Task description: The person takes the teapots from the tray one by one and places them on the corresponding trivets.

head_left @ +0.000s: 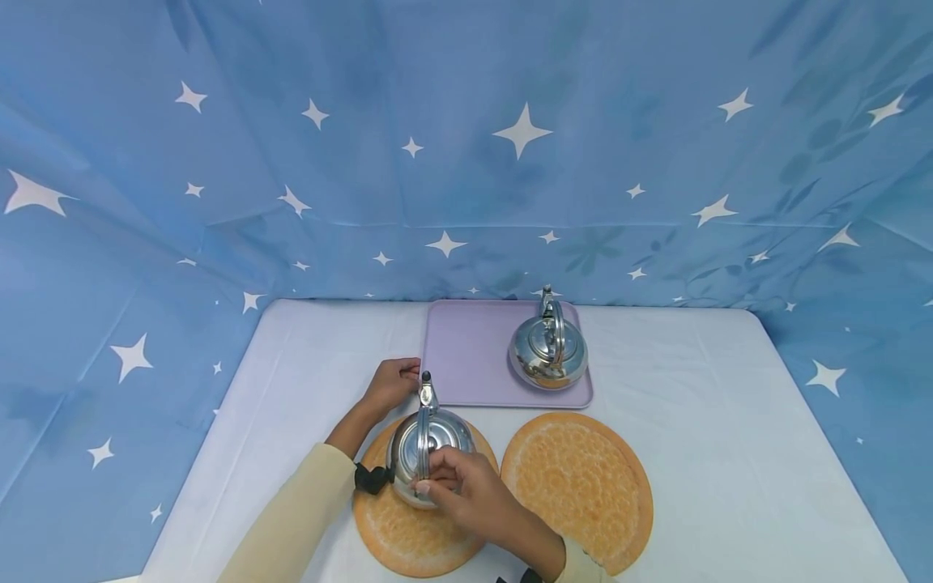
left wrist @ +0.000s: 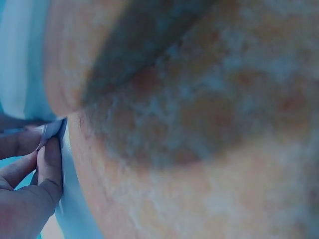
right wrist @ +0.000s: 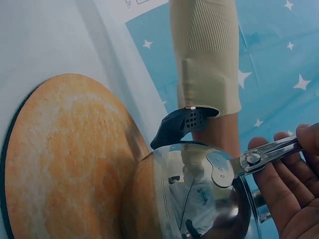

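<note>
My right hand (head_left: 477, 490) grips the upright handle of a shiny metal kettle (head_left: 403, 457). This kettle is over the left round, bread-patterned mat (head_left: 415, 546), its spout toward the tray; whether its base touches the mat cannot be told. The right wrist view shows fingers curled round the handle beside the kettle's polished side (right wrist: 199, 199). At the left edge of the lilac tray (head_left: 466, 356), my left hand (head_left: 394, 382) pinches the rim, with thumb and fingers meeting there in the left wrist view. A second metal kettle (head_left: 547, 368) stands on the tray's right part.
A second round, bread-patterned mat (head_left: 579, 486) lies right of the first, in front of the tray. All stand on a white-covered table (head_left: 729, 453). A blue star-printed curtain (head_left: 466, 186) rises behind the table's back edge and along both sides.
</note>
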Tool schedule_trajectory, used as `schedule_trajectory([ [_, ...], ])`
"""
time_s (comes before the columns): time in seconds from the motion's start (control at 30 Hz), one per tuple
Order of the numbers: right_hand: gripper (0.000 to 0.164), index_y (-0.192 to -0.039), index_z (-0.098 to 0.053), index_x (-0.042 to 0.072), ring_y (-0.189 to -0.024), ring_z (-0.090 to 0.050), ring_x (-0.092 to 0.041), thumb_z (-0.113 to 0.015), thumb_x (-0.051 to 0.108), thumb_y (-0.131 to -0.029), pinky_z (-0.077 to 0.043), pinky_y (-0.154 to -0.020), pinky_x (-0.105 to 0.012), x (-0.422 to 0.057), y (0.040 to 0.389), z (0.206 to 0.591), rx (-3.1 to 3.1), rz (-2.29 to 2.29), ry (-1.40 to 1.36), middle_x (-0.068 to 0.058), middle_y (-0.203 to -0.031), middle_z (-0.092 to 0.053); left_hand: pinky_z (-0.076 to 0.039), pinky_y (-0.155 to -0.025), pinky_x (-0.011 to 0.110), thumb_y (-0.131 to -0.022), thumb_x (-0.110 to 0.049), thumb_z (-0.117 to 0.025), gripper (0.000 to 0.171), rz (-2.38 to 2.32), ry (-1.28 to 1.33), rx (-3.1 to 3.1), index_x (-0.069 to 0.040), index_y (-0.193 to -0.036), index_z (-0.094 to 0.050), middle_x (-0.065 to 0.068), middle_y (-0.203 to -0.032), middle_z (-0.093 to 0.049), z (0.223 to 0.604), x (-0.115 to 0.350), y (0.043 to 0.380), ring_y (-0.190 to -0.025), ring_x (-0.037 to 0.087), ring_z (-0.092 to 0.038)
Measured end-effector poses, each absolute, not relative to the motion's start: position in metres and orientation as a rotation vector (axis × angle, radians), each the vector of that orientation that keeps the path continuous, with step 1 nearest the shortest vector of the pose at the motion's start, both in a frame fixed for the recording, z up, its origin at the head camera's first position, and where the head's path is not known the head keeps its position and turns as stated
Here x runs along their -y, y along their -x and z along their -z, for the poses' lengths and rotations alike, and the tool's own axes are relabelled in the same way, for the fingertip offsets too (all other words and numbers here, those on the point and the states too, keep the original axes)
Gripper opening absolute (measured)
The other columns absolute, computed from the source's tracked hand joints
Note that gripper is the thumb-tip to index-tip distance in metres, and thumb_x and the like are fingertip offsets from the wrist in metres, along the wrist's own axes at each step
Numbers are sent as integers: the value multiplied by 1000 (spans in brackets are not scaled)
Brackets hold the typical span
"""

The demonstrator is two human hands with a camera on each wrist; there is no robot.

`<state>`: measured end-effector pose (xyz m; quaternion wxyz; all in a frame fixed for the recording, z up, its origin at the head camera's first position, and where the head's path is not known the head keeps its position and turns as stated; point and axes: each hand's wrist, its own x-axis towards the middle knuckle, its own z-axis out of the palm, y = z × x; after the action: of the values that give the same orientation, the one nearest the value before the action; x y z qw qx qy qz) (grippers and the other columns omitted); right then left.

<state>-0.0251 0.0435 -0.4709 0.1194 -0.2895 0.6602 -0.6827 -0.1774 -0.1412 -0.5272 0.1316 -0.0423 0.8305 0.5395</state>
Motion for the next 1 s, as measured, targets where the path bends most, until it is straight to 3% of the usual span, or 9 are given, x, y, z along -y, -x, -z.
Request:
schedule_trajectory([
  [0.13,13,-102,-56,-13,-91,-68,-35,-61,-9,-90,-56,-77,-33,-44,24,456,-1961,1976,849,-26,-98,-66,-52,-81,31,-82,7,-59,44,-1573,120,-2407,13,-126,-57,16,-105,-66,527,142,177,-95,24,-61],
  [0.33,20,-111,-57,-10,-98,-66,-27,-58,-4,-92,-54,-84,-34,-53,31,461,-2042,2017,819,-20,-103,-66,-52,-81,31,-82,6,-59,44,-1566,112,-2407,13,-126,-57,16,-104,-66,527,142,177,-93,23,-62],
  [0.5,23,-117,-56,-9,-101,-65,-33,-56,-3,-95,-53,-87,-35,-70,45,461,-2063,2106,781,-19,-106,-67,-52,-82,31,-82,6,-60,45,-1558,121,-2403,12,-126,-57,15,-105,-66,527,142,177,-95,24,-62],
  [1.0,23,-115,-57,-5,-99,-65,-29,-57,-8,-93,-53,-86,-33,-105,72,454,-2324,2097,820,-15,-105,-67,-51,-81,28,-83,6,-59,45,-1575,114,-2389,12,-128,-55,17,-108,-65,528,143,178,-95,23,-61],
])
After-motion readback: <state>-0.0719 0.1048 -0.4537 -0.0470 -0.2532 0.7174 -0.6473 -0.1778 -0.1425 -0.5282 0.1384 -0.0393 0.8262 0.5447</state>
